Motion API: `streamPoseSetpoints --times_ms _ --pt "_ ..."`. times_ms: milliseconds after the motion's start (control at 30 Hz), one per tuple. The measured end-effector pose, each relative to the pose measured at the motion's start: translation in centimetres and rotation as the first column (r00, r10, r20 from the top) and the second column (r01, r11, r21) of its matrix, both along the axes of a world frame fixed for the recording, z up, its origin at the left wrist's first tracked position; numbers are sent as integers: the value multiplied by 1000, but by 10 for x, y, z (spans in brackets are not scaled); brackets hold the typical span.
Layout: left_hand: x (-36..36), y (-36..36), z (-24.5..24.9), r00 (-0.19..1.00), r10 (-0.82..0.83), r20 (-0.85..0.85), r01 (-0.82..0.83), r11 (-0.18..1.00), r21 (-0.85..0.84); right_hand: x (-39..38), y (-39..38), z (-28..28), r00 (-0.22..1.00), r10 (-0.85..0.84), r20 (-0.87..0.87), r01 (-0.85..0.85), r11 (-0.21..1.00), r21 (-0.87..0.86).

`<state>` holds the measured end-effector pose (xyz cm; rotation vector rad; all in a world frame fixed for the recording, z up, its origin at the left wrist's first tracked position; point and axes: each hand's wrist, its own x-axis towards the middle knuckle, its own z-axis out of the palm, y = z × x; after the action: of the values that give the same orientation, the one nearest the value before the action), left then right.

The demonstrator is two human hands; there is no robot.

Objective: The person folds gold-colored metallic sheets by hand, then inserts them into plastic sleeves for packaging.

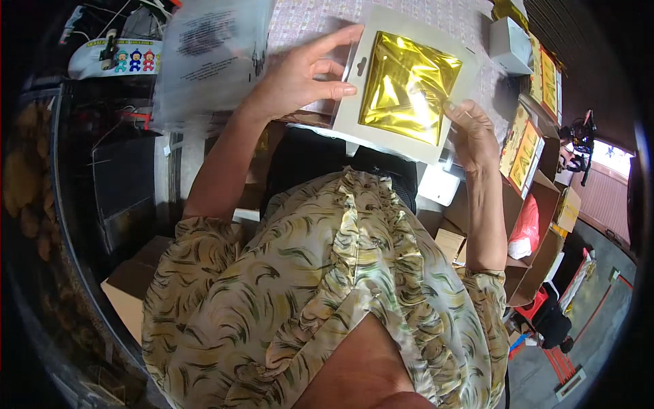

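L hand (300, 78) half open, thumb and index spread at card's (351, 116) 9 o'clock edge; R hand (475, 133) pinching approx. 4 o'clock. Gold foil (412, 85) mid-card, 1 o'clock in view. R thumb pressure could crease foil.

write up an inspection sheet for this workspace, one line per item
surface: patterned tablecloth, partly covered
job's things: gold foil packet lying on a white card with a hanger hole
clutter: printed clear plastic bags left of the card; small white box to its right
grippers: bare hands; left hand has its thumb on the card's left side, right hand has its grip at the right edge, by the packet
cables: thin cables at upper left, ends unclear
surroundings: box marked "FALL" at right, open brown carton at lower left
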<state>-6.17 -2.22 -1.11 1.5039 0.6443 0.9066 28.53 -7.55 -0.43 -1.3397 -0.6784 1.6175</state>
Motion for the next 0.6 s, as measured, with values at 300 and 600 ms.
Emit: streamPoseSetpoints --times_ms 300,600 --pt "-2 -6 -3 985 52 166 -21 983 -180 -19 2 -1 1000 13 -5 -13 1000 7" --pt "10 3 -14 991 127 48 -81 839 -539 -23 1 -3 998 19 62 -22 998 58"
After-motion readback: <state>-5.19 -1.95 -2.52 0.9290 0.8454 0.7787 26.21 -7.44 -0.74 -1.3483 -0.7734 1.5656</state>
